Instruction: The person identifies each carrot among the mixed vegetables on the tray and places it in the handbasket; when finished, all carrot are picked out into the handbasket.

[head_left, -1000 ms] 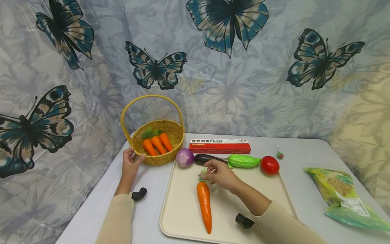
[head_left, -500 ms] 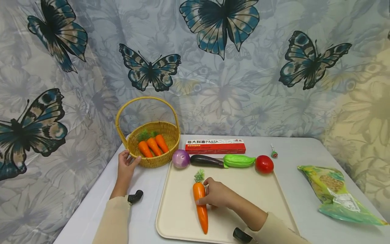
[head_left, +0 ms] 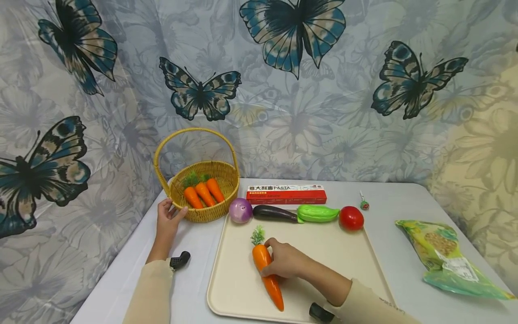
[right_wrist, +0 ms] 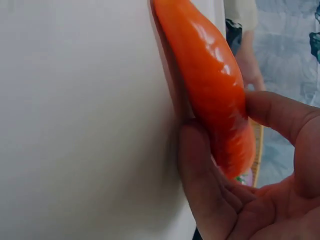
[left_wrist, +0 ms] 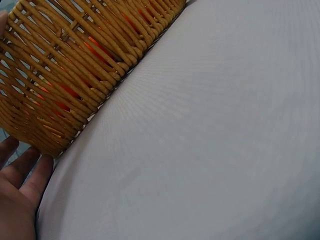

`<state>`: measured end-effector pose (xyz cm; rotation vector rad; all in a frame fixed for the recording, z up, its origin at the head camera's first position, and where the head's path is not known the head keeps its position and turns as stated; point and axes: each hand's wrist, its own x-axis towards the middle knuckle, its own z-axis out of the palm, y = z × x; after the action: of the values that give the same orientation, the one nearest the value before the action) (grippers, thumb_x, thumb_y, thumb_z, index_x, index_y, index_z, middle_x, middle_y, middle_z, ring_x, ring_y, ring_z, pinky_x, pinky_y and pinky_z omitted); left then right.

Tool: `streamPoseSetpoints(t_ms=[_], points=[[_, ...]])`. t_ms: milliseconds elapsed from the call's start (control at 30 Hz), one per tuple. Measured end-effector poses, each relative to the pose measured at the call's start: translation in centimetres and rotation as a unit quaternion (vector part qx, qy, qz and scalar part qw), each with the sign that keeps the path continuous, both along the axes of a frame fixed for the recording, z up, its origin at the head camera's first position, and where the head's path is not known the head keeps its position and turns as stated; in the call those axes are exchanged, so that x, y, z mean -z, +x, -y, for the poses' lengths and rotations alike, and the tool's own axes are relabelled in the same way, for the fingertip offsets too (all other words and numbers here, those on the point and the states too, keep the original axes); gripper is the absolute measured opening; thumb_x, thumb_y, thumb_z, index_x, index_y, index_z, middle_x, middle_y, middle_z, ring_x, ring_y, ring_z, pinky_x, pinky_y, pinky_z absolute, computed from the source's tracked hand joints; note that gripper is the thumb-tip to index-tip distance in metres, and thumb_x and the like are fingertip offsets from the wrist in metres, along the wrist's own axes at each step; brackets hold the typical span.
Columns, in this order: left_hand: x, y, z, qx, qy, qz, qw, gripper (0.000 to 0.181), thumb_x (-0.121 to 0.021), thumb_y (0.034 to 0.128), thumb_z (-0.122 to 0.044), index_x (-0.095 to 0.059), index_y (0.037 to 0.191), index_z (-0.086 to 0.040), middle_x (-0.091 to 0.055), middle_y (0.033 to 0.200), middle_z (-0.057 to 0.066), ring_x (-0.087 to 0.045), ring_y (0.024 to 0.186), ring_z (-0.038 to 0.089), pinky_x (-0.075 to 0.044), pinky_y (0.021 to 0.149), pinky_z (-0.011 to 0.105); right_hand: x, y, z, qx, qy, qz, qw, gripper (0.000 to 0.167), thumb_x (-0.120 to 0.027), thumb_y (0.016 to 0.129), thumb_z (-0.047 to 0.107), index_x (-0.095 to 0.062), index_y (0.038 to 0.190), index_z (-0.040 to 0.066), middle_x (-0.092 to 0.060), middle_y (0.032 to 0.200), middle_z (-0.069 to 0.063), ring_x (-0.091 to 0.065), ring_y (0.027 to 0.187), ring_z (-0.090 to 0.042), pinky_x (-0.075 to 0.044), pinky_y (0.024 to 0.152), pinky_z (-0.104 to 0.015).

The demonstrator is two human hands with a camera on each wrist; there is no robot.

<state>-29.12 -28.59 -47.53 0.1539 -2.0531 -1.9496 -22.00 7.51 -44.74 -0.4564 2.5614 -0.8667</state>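
An orange carrot (head_left: 265,270) with a feathery green top (head_left: 257,235) lies slanted over the cream tray (head_left: 238,302). My right hand (head_left: 285,260) grips it at its upper half, and the right wrist view has thumb and fingers on either side of the carrot (right_wrist: 210,65). At the back left stands a tall-handled wicker basket (head_left: 208,215), with several carrots (head_left: 205,193) in it. My left hand (head_left: 167,221) holds its near left side. In the left wrist view, fingers (left_wrist: 37,180) touch the weave of the basket (left_wrist: 75,65) low down.
Along the tray's back edge lie a purple onion (head_left: 240,210), a dark eggplant (head_left: 275,213), a green ridged vegetable (head_left: 317,213) and a red tomato (head_left: 351,218). Behind them is a pasta box (head_left: 286,195). A lollipop (head_left: 364,203) and a green-yellow bag (head_left: 445,256) are to the right.
My right hand has moved from the carrot's leafy top down to its body and grips it there. The carrot has tilted, its top leftward and its tip rightward. My left hand stays at the basket.
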Motion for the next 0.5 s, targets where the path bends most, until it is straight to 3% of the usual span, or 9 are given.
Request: streamPoseSetpoints(t_ms=[233, 333, 500], points=[[1.4, -1.2, 1.1, -0.012, 0.004, 0.006, 0.9999, 0.068, -0.071, 0.0914, -0.018, -0.023, 0.139, -0.007, -0.025, 0.155, 0.011, -0.030, 0.139, 0.028, -0.034, 0.108, 0.039, -1.0, -0.6, 0.7, -0.027, -0.031, 0.019, 0.9990, 0.068, -0.083, 0.072, 0.019, -0.046, 0.127, 0.004, -0.057, 0.081, -0.005, -0.058, 0.060, -0.021, -0.053, 0.053, -0.033], [2.0, -1.5, 1.2, -0.016, 0.003, -0.001, 0.9999, 0.067, -0.070, 0.0918, -0.019, -0.024, 0.139, -0.008, -0.025, 0.155, 0.010, -0.030, 0.139, 0.026, -0.034, 0.109, 0.040, -1.9, -1.4, 1.3, -0.034, -0.040, 0.032, 0.9981, 0.065, -0.082, 0.074, 0.014, -0.046, 0.127, 0.002, -0.058, 0.081, -0.006, -0.061, 0.056, -0.022, -0.055, 0.050, -0.034], [2.4, -1.6, 1.0, -0.014, 0.007, -0.011, 0.9998, 0.066, -0.070, 0.0922, -0.018, -0.023, 0.138, -0.007, -0.025, 0.155, 0.009, -0.031, 0.138, 0.026, -0.032, 0.109, 0.042, -3.8, -3.2, 2.4, -0.044, -0.019, 0.014, 0.9987, 0.063, -0.081, 0.076, 0.014, -0.048, 0.127, 0.001, -0.057, 0.084, -0.007, -0.061, 0.058, -0.020, -0.056, 0.051, -0.035]])
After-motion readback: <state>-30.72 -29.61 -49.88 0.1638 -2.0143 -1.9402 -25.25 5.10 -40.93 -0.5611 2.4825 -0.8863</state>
